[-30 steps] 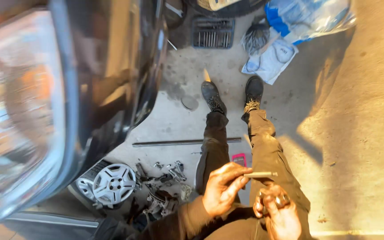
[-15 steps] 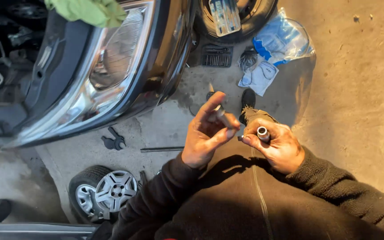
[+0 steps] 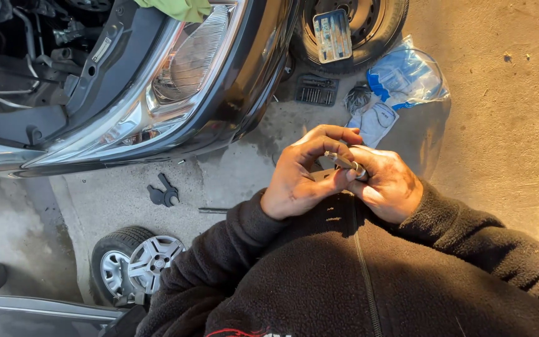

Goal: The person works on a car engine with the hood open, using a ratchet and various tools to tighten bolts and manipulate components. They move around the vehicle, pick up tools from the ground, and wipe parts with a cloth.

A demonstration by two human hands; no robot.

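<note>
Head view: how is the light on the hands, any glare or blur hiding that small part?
Head view: low warm sunlight hits both hands, left hand and right hand, sharp, no blur; small grey metal cylinder glints slightly; dark fleece jacket partly shadowed; clear car headlight shows reflections.

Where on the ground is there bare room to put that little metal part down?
Bare concrete lies right of the blue plastic bag. A smaller bare patch sits between the bumper and the left hand. It is crowded by the tyre, and around the wheel lower left.
</note>
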